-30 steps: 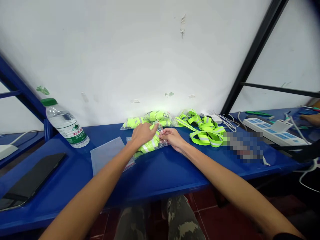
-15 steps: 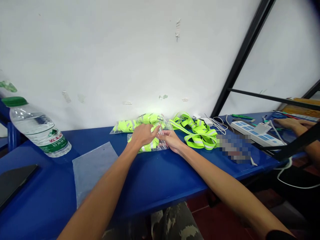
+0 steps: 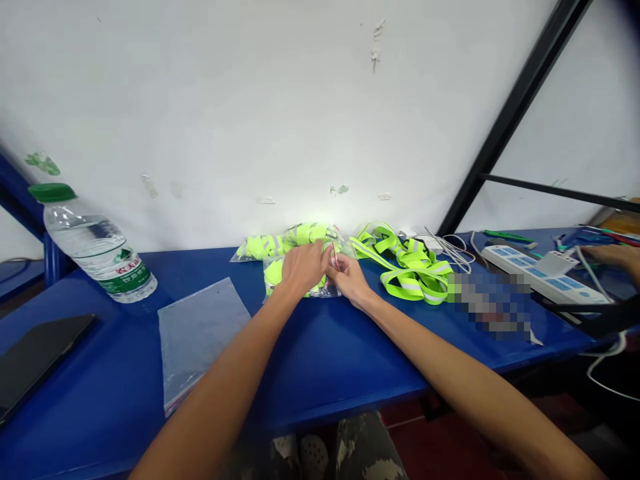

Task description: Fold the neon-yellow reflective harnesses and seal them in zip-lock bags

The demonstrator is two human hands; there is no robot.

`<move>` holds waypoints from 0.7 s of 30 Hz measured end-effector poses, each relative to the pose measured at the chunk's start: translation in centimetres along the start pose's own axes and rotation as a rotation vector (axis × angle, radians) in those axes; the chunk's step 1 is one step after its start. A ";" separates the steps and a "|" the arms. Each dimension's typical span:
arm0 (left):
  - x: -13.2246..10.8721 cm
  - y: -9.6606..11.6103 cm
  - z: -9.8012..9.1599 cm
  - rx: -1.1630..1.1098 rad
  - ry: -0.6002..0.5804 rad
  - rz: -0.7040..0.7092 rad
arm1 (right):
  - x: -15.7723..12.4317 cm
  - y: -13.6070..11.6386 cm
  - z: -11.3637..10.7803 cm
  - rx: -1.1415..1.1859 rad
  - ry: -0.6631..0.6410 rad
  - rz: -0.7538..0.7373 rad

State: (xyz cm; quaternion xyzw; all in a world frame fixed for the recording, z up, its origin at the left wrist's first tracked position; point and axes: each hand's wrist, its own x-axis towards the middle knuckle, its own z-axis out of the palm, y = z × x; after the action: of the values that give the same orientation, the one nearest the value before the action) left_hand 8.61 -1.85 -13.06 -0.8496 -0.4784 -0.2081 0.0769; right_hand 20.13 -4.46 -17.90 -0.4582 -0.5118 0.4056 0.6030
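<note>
A clear zip bag [image 3: 273, 275] holding neon yellow-green reflective straps lies on the blue table under my hands. My left hand [image 3: 304, 267] reaches over the bag, its thumb and fingers closed at the red-lined zip edge. My right hand [image 3: 351, 279] pinches the same edge from the right, and the fingertips of both hands nearly meet there. Behind it, against the wall, rest more bagged reflective straps [image 3: 263, 247]. To the right of my right hand lies a loose, looped reflective strap [image 3: 413, 283], outside any bag.
On the left are a water bottle [image 3: 107, 257], a dark flat device [image 3: 43, 353] and an empty zip bag [image 3: 197, 333]. A white power strip [image 3: 545, 273] with cables lies on the right, beyond a blurred-out patch. Another person's hand [image 3: 613, 257] shows at the far right, past a black metal frame [image 3: 510, 113].
The view has shifted slightly left. My left hand has moved along the zip edge, closer to my right hand's fingers. The other person's hand has moved partly out of view.
</note>
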 end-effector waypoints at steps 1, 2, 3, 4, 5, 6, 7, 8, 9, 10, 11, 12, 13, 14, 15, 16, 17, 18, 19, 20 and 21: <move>0.1 -0.1 0.2 0.002 0.005 -0.008 | 0.0 0.0 -0.1 0.002 -0.009 0.003; 0.1 -0.1 0.3 0.002 0.011 -0.012 | 0.0 0.1 -0.3 0.004 -0.015 0.008; 0.2 -0.2 0.4 0.002 0.019 -0.014 | 0.1 0.1 -0.4 0.006 -0.025 0.017; 0.2 -0.2 0.4 0.001 0.027 -0.015 | 0.1 0.1 -0.5 0.010 -0.038 0.028; 0.2 -0.1 0.4 0.001 0.035 -0.016 | 0.1 0.1 -0.7 0.014 -0.055 0.038; 0.2 -0.1 0.5 0.000 0.043 -0.016 | 0.1 0.1 -0.8 0.017 -0.072 0.043; 0.2 -0.1 0.5 0.000 0.054 -0.018 | 0.2 0.0 -0.9 0.016 -0.089 0.044; 0.1 0.0 0.5 0.001 0.068 -0.024 | 0.2 0.0 -1.1 0.012 -0.108 0.042; 0.0 0.0 0.5 0.005 0.082 -0.030 | 0.2 -0.1 -1.3 0.006 -0.127 0.038; -0.1 0.1 0.5 0.009 0.097 -0.034 | 0.2 -0.2 -1.5 -0.001 -0.149 0.035; -0.1 0.1 0.4 0.016 0.111 -0.036 | 0.2 -0.3 -1.8 -0.004 -0.176 0.038; -0.2 0.1 0.4 0.023 0.119 -0.042 | 0.1 -0.5 -2.1 -0.004 -0.208 0.052; -0.2 0.0 0.3 0.029 0.122 -0.053 | 0.1 -0.7 -2.4 -0.002 -0.240 0.077; -0.2 0.0 0.2 0.032 0.121 -0.071 | 0.1 -0.9 -2.8 0.001 -0.264 0.110; -0.2 -0.1 0.1 0.034 0.120 -0.094 | 0.1 -1.2 -3.2 0.004 -0.287 0.151; -0.2 -0.1 0.0 0.034 0.119 -0.119 | 0.1 -1.5 -3.5 0.008 -0.309 0.194; -0.2 -0.2 -0.1 0.035 0.122 -0.141 | 0.0 -1.8 -3.9 0.013 -0.326 0.230; -0.2 -0.3 -0.1 0.037 0.127 -0.156 | 0.0 -2.0 -4.1 0.016 -0.338 0.257; -0.2 -0.4 -0.2 0.040 0.133 -0.165 | 0.0 -2.2 -4.3 0.020 -0.344 0.272; -0.2 -0.4 -0.2 0.044 0.139 -0.170 | 0.0 -2.3 -4.4 0.021 -0.346 0.281; -0.2 -0.4 -0.2 0.047 0.144 -0.173 | 0.0 -2.5 -4.5 0.020 -0.344 0.283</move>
State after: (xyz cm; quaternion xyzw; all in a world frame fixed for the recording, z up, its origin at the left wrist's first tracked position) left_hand 8.10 -1.80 -12.98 -0.7860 -0.5480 -0.2631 0.1127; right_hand 24.65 -5.67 -15.74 -0.4435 -0.5336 0.5635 0.4484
